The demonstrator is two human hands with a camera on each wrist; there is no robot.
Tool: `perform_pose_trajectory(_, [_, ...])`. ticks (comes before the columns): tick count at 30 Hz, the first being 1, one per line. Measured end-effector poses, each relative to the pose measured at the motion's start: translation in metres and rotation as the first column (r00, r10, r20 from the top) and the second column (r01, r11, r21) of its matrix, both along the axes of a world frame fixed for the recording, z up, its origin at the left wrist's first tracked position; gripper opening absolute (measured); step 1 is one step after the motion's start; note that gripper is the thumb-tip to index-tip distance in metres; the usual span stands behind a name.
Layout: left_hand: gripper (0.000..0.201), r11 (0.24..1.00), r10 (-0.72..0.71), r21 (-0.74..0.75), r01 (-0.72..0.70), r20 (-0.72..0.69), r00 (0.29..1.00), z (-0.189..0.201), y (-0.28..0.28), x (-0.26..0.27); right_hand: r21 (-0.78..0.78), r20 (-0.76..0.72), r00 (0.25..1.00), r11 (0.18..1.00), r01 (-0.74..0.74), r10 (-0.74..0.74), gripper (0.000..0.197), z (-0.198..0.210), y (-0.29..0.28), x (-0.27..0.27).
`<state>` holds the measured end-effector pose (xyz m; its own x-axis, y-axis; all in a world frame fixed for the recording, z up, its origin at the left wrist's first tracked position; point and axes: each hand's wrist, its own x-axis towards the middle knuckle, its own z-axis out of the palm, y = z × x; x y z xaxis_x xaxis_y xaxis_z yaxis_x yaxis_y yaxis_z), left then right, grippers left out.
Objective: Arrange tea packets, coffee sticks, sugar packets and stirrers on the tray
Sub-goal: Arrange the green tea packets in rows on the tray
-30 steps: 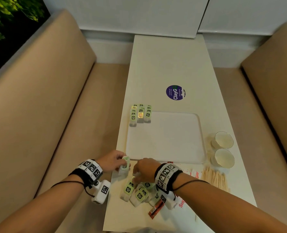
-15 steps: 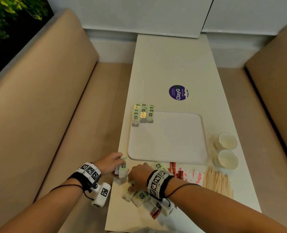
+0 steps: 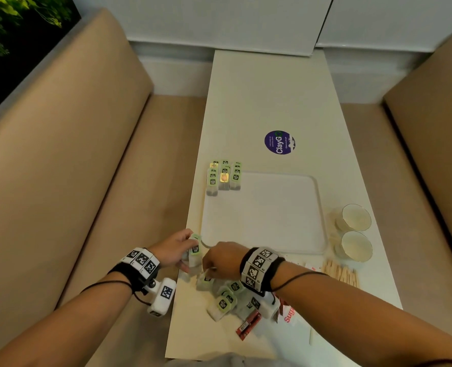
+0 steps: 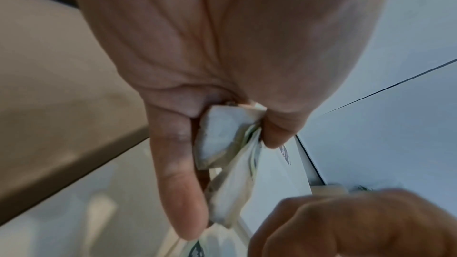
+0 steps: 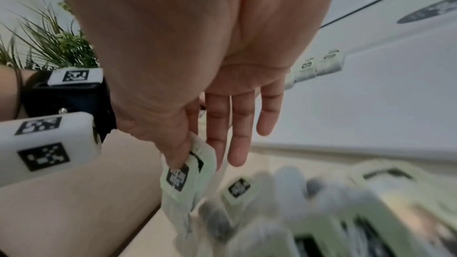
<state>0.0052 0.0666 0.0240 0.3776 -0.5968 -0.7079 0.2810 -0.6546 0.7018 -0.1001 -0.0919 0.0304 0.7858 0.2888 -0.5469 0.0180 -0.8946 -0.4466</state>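
My left hand grips a small stack of green-labelled tea packets upright at the tray's near left corner; in the left wrist view the stack sits between thumb and fingers. My right hand is just to its right. It pinches one tea packet between thumb and forefinger, the other fingers straight. Loose tea packets lie in a pile under my right wrist. Rows of tea packets stand at the far left corner of the white tray.
Red coffee sticks and sugar packets lie near the table's front edge, and wooden stirrers lie to the right. Two paper cups stand right of the tray. A purple sticker is farther back. Beige benches flank the table.
My right hand has come up off the pile and moved left toward my left hand with a tea packet. My left hand has stayed at the tray's corner with its stack.
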Motion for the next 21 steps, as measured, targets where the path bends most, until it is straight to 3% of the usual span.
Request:
perform_pose_trajectory(10, [0.022,0.987,0.121,-0.097,-0.131,-0.103,0.987,0.010,-0.023,-0.004,0.120,0.120,0.985,0.987,0.106,-0.120,0.021,0.018,-0.029,0.023])
perform_pose_trajectory(12, [0.020,0.974,0.184,-0.101,-0.201,-0.156,0.970,0.010,-0.028,-0.004,0.177,0.104,0.979,0.972,0.154,-0.174,0.021,0.018,-0.034,0.023])
perform_pose_trajectory(14, [0.031,0.967,0.208,-0.096,-0.236,-0.240,0.948,0.006,-0.030,-0.002,0.230,0.087,0.969,0.951,0.206,-0.231,0.020,0.018,-0.039,0.023])
perform_pose_trajectory(17, [0.041,0.968,0.163,-0.126,-0.218,-0.345,0.924,-0.001,-0.031,0.001,0.267,0.110,0.948,0.928,0.261,-0.298,0.020,0.018,-0.045,0.022])
perform_pose_trajectory(21, [0.032,0.979,-0.027,-0.204,-0.017,-0.213,0.977,-0.004,-0.037,0.001,0.303,0.160,0.915,0.901,0.311,-0.370,0.025,0.016,-0.049,0.025])
